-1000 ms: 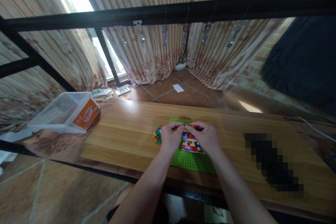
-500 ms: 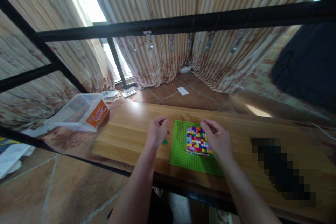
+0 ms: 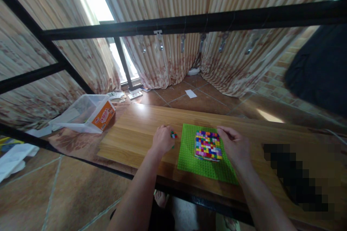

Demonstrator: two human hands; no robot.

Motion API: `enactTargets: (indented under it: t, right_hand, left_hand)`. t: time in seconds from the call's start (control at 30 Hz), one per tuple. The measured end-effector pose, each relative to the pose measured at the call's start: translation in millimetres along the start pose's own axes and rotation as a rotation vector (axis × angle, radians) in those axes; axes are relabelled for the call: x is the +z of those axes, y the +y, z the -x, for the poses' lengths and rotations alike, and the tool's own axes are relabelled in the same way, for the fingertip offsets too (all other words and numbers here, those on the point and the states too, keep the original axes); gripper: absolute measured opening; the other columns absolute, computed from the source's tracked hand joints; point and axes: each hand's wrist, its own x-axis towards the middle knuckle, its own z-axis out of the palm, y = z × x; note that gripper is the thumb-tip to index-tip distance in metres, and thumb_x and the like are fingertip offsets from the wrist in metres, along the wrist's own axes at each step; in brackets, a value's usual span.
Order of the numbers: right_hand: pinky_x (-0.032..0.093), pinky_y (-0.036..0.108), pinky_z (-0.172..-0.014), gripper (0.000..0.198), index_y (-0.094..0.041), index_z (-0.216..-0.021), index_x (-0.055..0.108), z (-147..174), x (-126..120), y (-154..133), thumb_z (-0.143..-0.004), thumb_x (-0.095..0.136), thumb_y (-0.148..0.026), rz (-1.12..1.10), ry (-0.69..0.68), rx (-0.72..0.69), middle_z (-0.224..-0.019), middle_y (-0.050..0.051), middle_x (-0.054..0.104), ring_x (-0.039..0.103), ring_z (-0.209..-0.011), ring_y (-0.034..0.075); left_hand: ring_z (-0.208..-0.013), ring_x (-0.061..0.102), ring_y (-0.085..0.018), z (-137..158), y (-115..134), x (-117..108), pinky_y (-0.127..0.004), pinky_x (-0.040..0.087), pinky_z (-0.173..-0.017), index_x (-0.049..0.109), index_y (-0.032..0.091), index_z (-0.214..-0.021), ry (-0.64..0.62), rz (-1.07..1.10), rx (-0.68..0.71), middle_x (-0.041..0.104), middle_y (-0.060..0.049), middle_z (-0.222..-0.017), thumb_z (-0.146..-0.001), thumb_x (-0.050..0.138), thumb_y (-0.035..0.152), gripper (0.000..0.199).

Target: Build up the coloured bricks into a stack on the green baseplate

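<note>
My left hand (image 3: 162, 139) rests low over the table with its fingers curled, beside several small loose toy bricks (image 3: 174, 135) in green, blue and red. Its fingertips are hidden, and what they hold cannot be made out. On a green studded baseplate (image 3: 187, 151) sits a rectangular block of many-coloured toy bricks (image 3: 208, 146). My right hand (image 3: 235, 145) is at the block's right side, thumb and fingers pinched close to its far right corner. Anything between those fingertips is too small to tell.
The wooden table (image 3: 127, 130) carries the baseplate. Left of it stands a clear plastic bin (image 3: 81, 119) with an orange label. A black bar (image 3: 173, 28) with hanging clips crosses above the far side. A dark pixelated shape (image 3: 295, 177) covers part of the table's right.
My left hand has lowered onto the loose bricks, its fingers turned down. My right hand has drawn back to the right, uncovering more of the block's top. The view has shifted slightly.
</note>
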Motion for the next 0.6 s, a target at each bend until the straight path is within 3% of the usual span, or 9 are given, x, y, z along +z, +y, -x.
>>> enactTargets:
  t: [0.2, 0.43, 0.6]
  right_hand:
    - [0.054, 0.039, -0.080, 0.028, -0.021, -0.085, 0.076, -0.3, -0.8, -2.9, -0.077, 0.064, -0.045, 0.011, -0.002, 0.005, -0.087, 0.007, 0.077, 0.070, -0.086, 0.026]
    - [0.054, 0.039, -0.079, 0.028, -0.020, -0.084, 0.075, -1.3, 0.6, -2.4, -0.077, 0.063, -0.045, 0.003, 0.000, -0.002, -0.086, 0.007, 0.077, 0.070, -0.084, 0.026]
    - [0.052, 0.038, -0.082, 0.028, -0.022, -0.087, 0.074, 3.4, -1.7, -17.0, -0.084, 0.057, -0.044, 0.110, 0.015, -0.179, -0.091, 0.007, 0.074, 0.067, -0.086, 0.023]
  left_hand:
    - [-0.091, 0.062, -0.023, -0.2, 2.5, 5.9, -0.031, 0.045, -0.082, 0.074, 0.022, -0.089, -0.009, -0.056, 0.042, 0.071, -0.008, -0.097, -0.075, 0.053, 0.009, 0.028]
    - [-0.090, 0.063, -0.024, -1.1, 4.6, 4.3, -0.032, 0.046, -0.080, 0.071, 0.021, -0.080, 0.007, -0.062, 0.048, 0.070, -0.010, -0.091, -0.078, 0.055, 0.015, 0.017]
    - [-0.088, 0.064, -0.021, 2.7, 11.3, -7.7, -0.031, 0.047, -0.081, 0.068, 0.020, -0.083, 0.062, 0.165, 0.088, 0.071, -0.006, -0.089, -0.078, 0.057, 0.016, 0.013]
